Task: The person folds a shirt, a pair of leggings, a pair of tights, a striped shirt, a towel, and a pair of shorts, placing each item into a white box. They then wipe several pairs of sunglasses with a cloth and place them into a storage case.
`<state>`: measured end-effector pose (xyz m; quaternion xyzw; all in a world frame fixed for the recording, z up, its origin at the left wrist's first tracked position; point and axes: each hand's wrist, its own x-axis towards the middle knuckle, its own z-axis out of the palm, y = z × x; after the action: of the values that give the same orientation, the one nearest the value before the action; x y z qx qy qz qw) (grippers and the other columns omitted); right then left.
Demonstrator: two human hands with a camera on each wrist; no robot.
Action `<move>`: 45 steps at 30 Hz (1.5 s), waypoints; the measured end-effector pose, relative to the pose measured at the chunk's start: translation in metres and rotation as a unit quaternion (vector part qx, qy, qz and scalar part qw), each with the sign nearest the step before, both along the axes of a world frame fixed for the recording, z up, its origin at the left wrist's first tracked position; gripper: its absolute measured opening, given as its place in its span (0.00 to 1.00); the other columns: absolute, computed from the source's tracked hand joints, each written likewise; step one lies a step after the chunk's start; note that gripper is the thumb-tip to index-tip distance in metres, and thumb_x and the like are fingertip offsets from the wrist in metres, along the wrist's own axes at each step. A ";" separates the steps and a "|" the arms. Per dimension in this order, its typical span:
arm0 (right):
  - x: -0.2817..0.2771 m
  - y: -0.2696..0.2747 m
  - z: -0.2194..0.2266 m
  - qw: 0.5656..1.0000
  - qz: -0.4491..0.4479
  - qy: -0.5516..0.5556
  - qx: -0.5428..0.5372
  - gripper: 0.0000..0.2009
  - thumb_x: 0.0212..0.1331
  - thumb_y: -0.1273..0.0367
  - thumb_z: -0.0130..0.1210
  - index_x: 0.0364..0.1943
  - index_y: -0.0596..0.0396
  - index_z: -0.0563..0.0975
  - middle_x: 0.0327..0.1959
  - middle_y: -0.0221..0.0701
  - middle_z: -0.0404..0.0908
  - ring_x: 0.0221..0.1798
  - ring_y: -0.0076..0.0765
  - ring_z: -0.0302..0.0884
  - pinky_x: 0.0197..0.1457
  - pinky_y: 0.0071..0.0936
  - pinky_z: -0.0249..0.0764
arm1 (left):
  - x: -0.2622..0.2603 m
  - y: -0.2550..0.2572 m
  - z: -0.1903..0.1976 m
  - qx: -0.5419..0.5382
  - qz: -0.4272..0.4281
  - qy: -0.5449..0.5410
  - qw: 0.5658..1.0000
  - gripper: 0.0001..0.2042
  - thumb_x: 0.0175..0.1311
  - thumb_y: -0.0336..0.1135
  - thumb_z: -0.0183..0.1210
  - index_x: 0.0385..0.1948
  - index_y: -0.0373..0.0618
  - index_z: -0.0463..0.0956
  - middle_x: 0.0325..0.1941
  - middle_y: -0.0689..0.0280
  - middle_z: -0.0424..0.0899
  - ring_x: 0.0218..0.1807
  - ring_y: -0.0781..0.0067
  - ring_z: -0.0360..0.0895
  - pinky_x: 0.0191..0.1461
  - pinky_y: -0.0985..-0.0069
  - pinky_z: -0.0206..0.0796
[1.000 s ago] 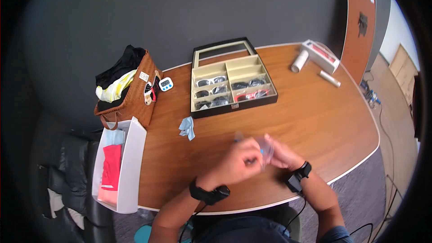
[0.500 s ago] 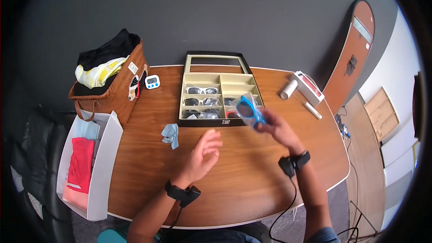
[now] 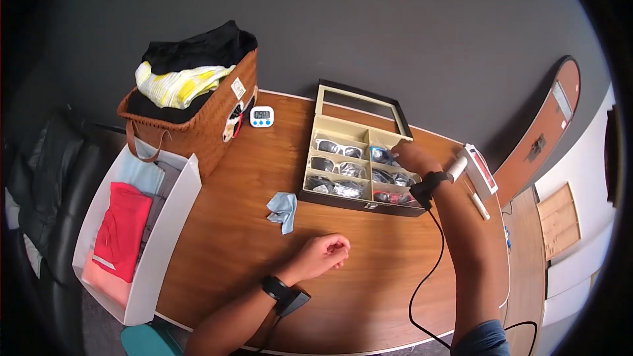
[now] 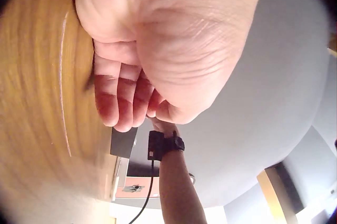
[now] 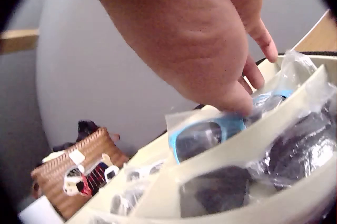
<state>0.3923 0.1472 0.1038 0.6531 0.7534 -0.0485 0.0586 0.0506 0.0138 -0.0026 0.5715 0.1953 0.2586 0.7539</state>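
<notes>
Blue-framed sunglasses (image 5: 197,137) in a clear plastic sleeve lie in a right-hand compartment of the display case (image 3: 338,203). My right hand (image 3: 414,157) is over them, thumb tip right at the middle of the frame, other fingers spread above the glasses in the right wrist view. Dark sunglasses (image 5: 216,187) in plastic fill the compartment in front, and red ones (image 3: 389,197) the nearest. White-framed sunglasses (image 3: 339,148) are among the pairs in the left column. My left hand (image 3: 320,255) hangs low over the table in front of the case, fingers loosely curled, holding nothing.
A light blue cloth (image 3: 282,212) lies left of the case. Further left are a white timer (image 3: 262,117), a brown basket (image 3: 217,122) with clothes, and a white box (image 3: 173,224) of folded fabric. A white cylinder (image 3: 457,169) and box (image 3: 481,171) stand right.
The right hand has carried the blue sunglasses from in front of the case into its back right compartment. The hands have parted; the left has relaxed its fingers over the table.
</notes>
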 end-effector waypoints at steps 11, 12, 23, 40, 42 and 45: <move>-0.003 0.007 -0.016 0.995 0.033 -0.017 0.089 0.14 0.61 0.65 0.45 0.40 0.56 0.82 0.43 0.50 0.79 0.54 0.54 0.75 0.57 0.44 0.73 | 0.001 0.000 0.000 0.021 -0.010 0.013 1.000 0.05 0.71 0.32 0.53 0.40 0.40 0.73 0.34 0.70 0.78 0.33 0.83 0.76 0.38 0.82 0.72; 0.008 0.013 -0.018 0.996 0.018 -0.059 0.064 0.15 0.62 0.64 0.45 0.39 0.57 0.82 0.42 0.51 0.79 0.53 0.55 0.75 0.57 0.44 0.73 | 0.001 0.001 0.000 0.023 -0.006 0.012 1.000 0.05 0.71 0.32 0.53 0.40 0.40 0.73 0.34 0.70 0.78 0.33 0.83 0.76 0.38 0.82 0.72; -0.026 -0.007 -0.003 0.996 -0.065 -0.031 0.056 0.16 0.60 0.60 0.56 0.50 0.49 0.78 0.51 0.46 0.74 0.55 0.55 0.73 0.58 0.48 0.71 | 0.000 0.000 0.003 0.048 -0.010 -0.006 0.999 0.07 0.71 0.33 0.53 0.39 0.39 0.73 0.32 0.70 0.77 0.32 0.84 0.74 0.36 0.82 0.70; -0.156 -0.192 -0.024 0.594 -0.076 0.801 -0.006 0.10 0.48 0.84 0.38 0.26 0.58 0.72 0.20 0.33 0.72 0.24 0.27 0.67 0.30 0.23 0.63 | 0.001 0.004 -0.004 -0.032 0.003 -0.062 0.998 0.07 0.71 0.26 0.43 0.38 0.41 0.72 0.32 0.69 0.76 0.31 0.82 0.74 0.35 0.81 0.70; -0.145 -0.204 -0.037 0.620 -0.113 0.773 -0.073 0.09 0.44 0.83 0.40 0.21 0.57 0.71 0.18 0.29 0.70 0.21 0.25 0.63 0.26 0.21 0.58 | 0.001 0.004 -0.005 -0.010 0.006 -0.074 0.997 0.08 0.69 0.25 0.41 0.33 0.41 0.71 0.28 0.70 0.75 0.28 0.82 0.72 0.32 0.82 0.67; -0.118 -0.210 -0.078 0.598 -0.193 0.771 -0.109 0.08 0.45 0.78 0.41 0.21 0.53 0.73 0.17 0.26 0.70 0.19 0.21 0.60 0.21 0.20 0.55 | -0.002 0.005 -0.002 -0.003 -0.009 -0.078 0.997 0.09 0.66 0.23 0.40 0.29 0.42 0.69 0.24 0.71 0.71 0.25 0.83 0.68 0.28 0.83 0.62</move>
<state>0.2738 -0.0630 0.0254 0.4916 0.3644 -0.6257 -0.4837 0.0489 0.0186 -0.0049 0.5487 0.1316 0.2953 0.7710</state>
